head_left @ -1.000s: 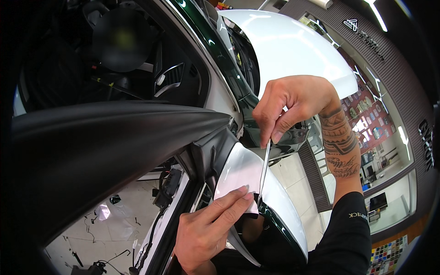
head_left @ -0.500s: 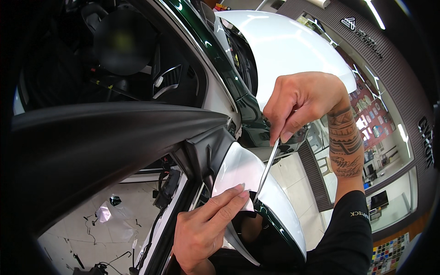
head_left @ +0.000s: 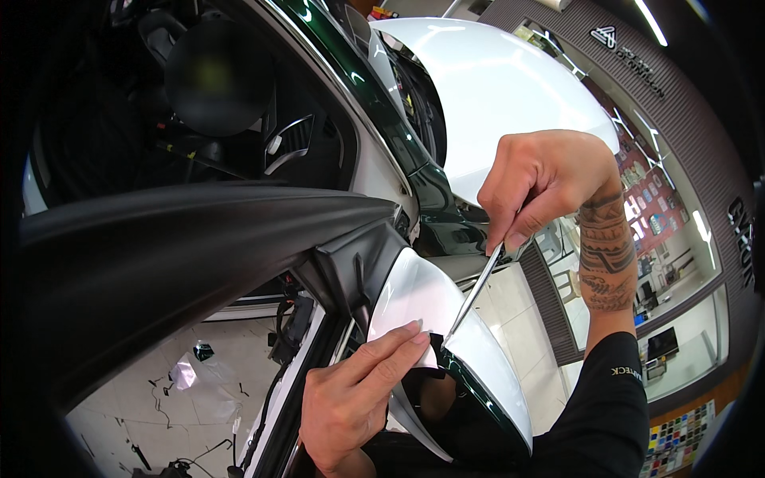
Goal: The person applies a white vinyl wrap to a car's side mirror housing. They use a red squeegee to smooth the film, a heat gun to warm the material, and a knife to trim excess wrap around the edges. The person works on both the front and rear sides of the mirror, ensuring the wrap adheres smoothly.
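A car's side mirror juts out by the open door, its lower part glossy dark green and its upper part covered in white film. My left hand pinches a loose flap of that film between thumb and fingertips, beside a dark strip of bare mirror housing. Above the mirror, my right hand grips the top end of a slim silver cutter knife. Its lower tip meets the film's edge, just right of my left fingertips. The blade itself is too small to make out.
The black door frame crosses on the left, with the car interior behind it. Beyond the mirror lies a white hood. Film scraps and loose wires lie on the tiled floor. Colour swatches stand at lower right.
My right hand has shifted right, tilting the knife further over. Its tip has moved slightly right and up along the film's edge. My left hand holds nearly still.
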{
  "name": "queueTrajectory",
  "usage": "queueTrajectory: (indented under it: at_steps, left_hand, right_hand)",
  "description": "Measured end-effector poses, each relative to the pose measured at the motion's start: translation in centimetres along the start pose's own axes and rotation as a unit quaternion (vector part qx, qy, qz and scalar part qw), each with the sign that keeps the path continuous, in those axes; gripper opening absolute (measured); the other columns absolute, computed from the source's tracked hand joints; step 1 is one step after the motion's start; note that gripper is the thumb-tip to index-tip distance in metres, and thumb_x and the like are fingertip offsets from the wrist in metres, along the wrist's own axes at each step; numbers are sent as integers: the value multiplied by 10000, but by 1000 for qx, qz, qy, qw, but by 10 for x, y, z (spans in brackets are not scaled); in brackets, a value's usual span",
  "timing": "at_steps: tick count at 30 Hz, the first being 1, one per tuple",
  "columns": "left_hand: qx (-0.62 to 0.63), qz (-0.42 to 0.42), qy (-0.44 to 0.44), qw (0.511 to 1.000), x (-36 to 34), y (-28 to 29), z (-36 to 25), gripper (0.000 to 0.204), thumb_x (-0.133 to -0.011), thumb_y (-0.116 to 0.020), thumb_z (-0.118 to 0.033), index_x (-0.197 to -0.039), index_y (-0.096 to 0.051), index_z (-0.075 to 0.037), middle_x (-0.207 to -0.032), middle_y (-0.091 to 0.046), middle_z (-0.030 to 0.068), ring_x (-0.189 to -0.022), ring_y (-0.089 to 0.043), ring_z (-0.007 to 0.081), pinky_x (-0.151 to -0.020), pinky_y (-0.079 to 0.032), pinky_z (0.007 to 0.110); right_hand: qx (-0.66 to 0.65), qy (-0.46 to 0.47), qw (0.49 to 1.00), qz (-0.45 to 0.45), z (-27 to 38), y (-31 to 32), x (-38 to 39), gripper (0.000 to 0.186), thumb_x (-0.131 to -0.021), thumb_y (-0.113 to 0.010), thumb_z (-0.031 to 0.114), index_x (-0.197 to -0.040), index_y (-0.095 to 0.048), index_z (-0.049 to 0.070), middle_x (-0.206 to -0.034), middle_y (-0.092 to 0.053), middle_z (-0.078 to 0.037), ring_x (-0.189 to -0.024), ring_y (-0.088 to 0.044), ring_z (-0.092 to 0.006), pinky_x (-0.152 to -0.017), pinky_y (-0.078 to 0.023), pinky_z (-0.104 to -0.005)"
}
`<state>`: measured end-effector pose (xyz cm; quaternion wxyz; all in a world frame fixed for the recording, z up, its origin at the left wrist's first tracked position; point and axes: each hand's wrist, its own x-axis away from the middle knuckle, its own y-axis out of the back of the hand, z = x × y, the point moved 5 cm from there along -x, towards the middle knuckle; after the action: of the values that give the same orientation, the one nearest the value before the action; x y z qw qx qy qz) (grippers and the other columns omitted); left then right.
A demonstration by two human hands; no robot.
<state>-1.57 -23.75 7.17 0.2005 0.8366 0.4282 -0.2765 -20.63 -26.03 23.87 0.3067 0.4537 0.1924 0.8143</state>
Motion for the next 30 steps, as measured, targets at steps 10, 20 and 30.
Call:
queueTrajectory:
  at_steps: [10,20,30]
  left_hand:
    - [-25,44,12,999,-13,1,9,377,-718,-679,40,-1063,-719,-108,-959,-704,48,-689,-682,232,-566,-545,295]
    - [94,120,29,988,-31,3,5,226,-814,-663,46,-1007,-719,-57,-996,-672,94,-798,-675,212,-659,-532,282]
    - [206,181,-9,962,-51,-10,6,127,-872,-654,-18,-993,-669,-52,-986,-573,74,-825,-550,133,-695,-454,252]
  right_hand:
    - [12,15,1000,-21,5,-1,8,157,-829,-703,36,-951,-727,-61,-705,-659,-82,-601,-583,-130,-539,-423,-264]
    - [27,25,998,-59,6,-5,16,155,-844,-688,32,-973,-720,-48,-759,-671,-68,-668,-597,-120,-595,-447,-254]
    - [-15,72,916,-394,-16,-43,65,167,-887,-682,92,-1004,-708,-25,-792,-664,-47,-711,-587,-113,-653,-460,-255]
